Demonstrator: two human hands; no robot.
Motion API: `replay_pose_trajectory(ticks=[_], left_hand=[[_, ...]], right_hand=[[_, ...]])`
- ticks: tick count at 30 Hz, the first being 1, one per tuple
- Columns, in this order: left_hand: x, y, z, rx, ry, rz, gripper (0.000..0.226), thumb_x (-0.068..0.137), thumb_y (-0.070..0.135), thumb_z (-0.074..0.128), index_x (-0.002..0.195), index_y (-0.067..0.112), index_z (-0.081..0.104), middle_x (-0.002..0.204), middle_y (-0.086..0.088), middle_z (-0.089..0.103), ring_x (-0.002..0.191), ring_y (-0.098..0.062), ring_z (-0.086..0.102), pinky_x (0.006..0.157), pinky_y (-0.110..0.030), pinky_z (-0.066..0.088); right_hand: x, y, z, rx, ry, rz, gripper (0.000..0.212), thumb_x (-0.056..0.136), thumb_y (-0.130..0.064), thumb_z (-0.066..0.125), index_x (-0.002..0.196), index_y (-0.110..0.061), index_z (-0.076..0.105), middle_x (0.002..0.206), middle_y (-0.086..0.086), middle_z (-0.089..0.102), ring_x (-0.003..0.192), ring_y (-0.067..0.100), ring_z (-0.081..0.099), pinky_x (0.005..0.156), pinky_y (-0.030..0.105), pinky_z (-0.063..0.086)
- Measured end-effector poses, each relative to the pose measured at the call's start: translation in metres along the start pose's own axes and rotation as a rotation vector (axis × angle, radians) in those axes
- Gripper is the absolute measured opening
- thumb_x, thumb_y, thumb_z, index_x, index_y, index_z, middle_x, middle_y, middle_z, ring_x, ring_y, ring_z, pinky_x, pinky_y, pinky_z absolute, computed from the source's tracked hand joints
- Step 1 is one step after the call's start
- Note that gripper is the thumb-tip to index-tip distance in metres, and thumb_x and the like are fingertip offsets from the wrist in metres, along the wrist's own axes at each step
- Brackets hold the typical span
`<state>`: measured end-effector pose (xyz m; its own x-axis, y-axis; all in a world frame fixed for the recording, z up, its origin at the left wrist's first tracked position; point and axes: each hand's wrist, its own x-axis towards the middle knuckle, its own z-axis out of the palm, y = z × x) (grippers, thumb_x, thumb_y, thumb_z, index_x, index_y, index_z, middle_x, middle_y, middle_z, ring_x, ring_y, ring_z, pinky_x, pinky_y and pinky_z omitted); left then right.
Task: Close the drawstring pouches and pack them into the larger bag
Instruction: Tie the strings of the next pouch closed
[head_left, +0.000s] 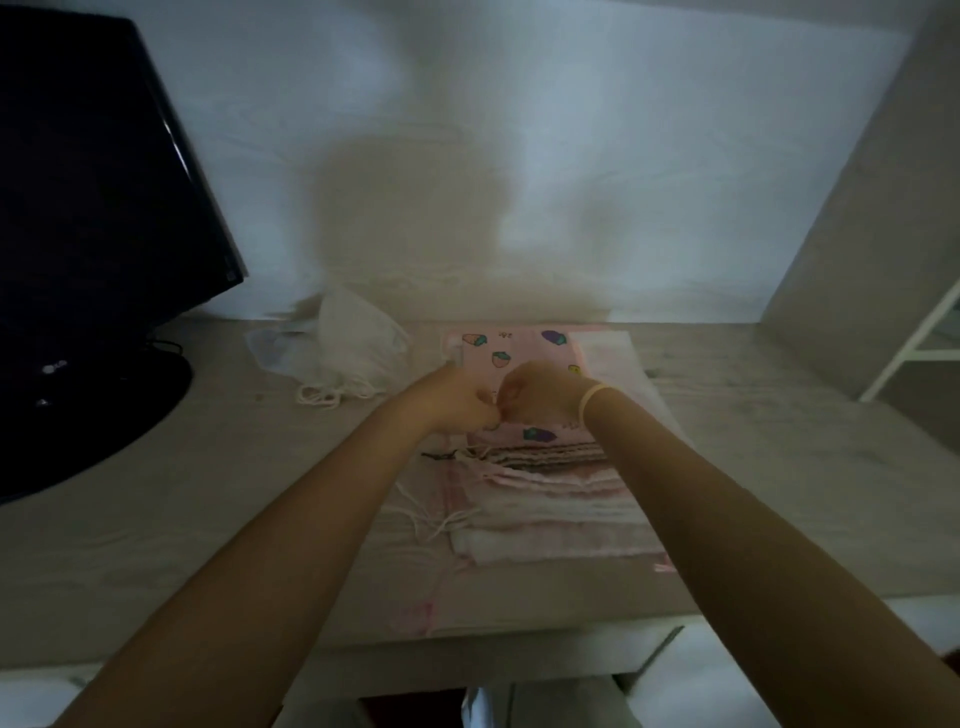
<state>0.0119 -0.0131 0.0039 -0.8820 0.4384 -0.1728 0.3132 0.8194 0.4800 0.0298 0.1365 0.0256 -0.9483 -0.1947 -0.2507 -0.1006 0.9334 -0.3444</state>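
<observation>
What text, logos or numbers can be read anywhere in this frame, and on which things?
"LG": logo on the base of the monitor, blurred but recognisable.
Small dark marks on the pink printed pouch: too blurred to read.
Nothing else carries readable text.

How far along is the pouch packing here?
Early. Nothing looks packed: the white bag lies apart by the monitor. The left hand and right hand pinch something small over the pink printed pouch. The stacked pouches still wait.
</observation>
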Motion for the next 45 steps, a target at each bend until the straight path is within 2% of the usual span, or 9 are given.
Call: replay_pose_trajectory(ticks=[4,7,15,20,26,31,34,39,45], left_hand=[[-0.005,0.010,0.010,0.071,-0.130,-0.005,0.022,0.080,0.034,0.071,0.077,0.014,0.063,0.078,0.000,0.058,0.070,-0.016,0.050,0.060,-0.026,0.038],[-0.007,0.008,0.020,0.092,-0.067,-0.059,0.036,0.078,0.044,0.075,0.082,0.008,0.072,0.082,-0.005,0.072,0.072,-0.018,0.062,0.059,-0.026,0.043],[-0.018,0.007,0.030,-0.046,0.040,-0.128,0.033,0.097,0.037,0.051,0.083,0.009,0.062,0.081,-0.007,0.062,0.075,-0.020,0.057,0.063,-0.029,0.038],[-0.024,0.009,0.029,-0.239,0.132,-0.155,0.029,0.102,0.032,0.042,0.084,0.012,0.055,0.077,-0.005,0.054,0.066,-0.015,0.048,0.058,-0.026,0.034],[-0.025,-0.005,0.032,-0.310,0.169,-0.174,0.061,0.100,0.052,0.038,0.104,-0.002,0.067,0.102,-0.018,0.068,0.083,-0.025,0.059,0.069,-0.030,0.042],[-0.026,0.001,0.030,-0.323,0.160,-0.108,0.039,0.097,0.040,0.054,0.086,0.005,0.069,0.063,-0.002,0.055,0.054,-0.014,0.048,0.052,-0.026,0.034],[-0.022,-0.001,0.032,-0.347,0.149,-0.093,0.034,0.096,0.033,0.055,0.074,0.008,0.064,0.064,-0.004,0.054,0.055,-0.016,0.046,0.053,-0.027,0.032],[-0.021,0.004,0.032,-0.717,0.254,-0.083,0.036,0.096,0.041,0.051,0.068,0.018,0.049,0.056,0.003,0.041,0.045,-0.013,0.031,0.048,-0.025,0.024],[-0.020,0.002,0.037,-0.978,0.544,-0.230,0.035,0.092,0.026,0.056,0.059,0.015,0.052,0.053,-0.002,0.048,0.049,-0.017,0.042,0.055,-0.028,0.037]], right_hand=[[-0.021,0.020,0.007,-0.203,-0.121,-0.028,0.029,0.087,-0.034,0.062,0.107,-0.015,0.070,0.109,0.003,0.067,0.103,0.021,0.059,0.092,0.032,0.047],[-0.028,0.034,0.016,-0.122,0.018,-0.044,0.022,0.087,-0.033,0.064,0.105,-0.022,0.070,0.107,-0.005,0.066,0.097,0.015,0.056,0.086,0.026,0.043],[-0.026,0.038,0.036,-0.201,0.182,-0.033,0.016,0.090,-0.032,0.058,0.093,-0.020,0.069,0.091,-0.002,0.066,0.086,0.018,0.059,0.082,0.029,0.050],[-0.024,0.035,0.037,-0.157,0.271,0.012,0.021,0.099,-0.022,0.043,0.102,-0.011,0.060,0.101,0.010,0.064,0.092,0.027,0.058,0.086,0.037,0.050],[-0.022,0.041,0.039,-0.089,0.319,0.022,0.020,0.100,-0.022,0.040,0.103,-0.011,0.057,0.102,0.011,0.064,0.089,0.027,0.057,0.084,0.037,0.050],[-0.022,0.042,0.040,-0.072,0.328,0.029,0.018,0.100,-0.024,0.043,0.102,-0.013,0.057,0.100,0.010,0.065,0.089,0.029,0.058,0.081,0.037,0.049],[-0.021,0.042,0.042,-0.076,0.330,0.040,0.015,0.100,-0.026,0.043,0.096,-0.015,0.054,0.098,0.010,0.064,0.088,0.029,0.058,0.084,0.039,0.050],[-0.020,0.038,0.045,-0.117,0.337,0.017,0.008,0.096,-0.021,0.047,0.090,-0.018,0.051,0.093,0.007,0.062,0.087,0.027,0.058,0.087,0.042,0.052],[-0.025,0.065,0.034,0.021,0.441,0.053,0.020,0.090,-0.030,0.064,0.102,-0.015,0.058,0.103,0.006,0.060,0.092,0.023,0.058,0.083,0.034,0.054]])
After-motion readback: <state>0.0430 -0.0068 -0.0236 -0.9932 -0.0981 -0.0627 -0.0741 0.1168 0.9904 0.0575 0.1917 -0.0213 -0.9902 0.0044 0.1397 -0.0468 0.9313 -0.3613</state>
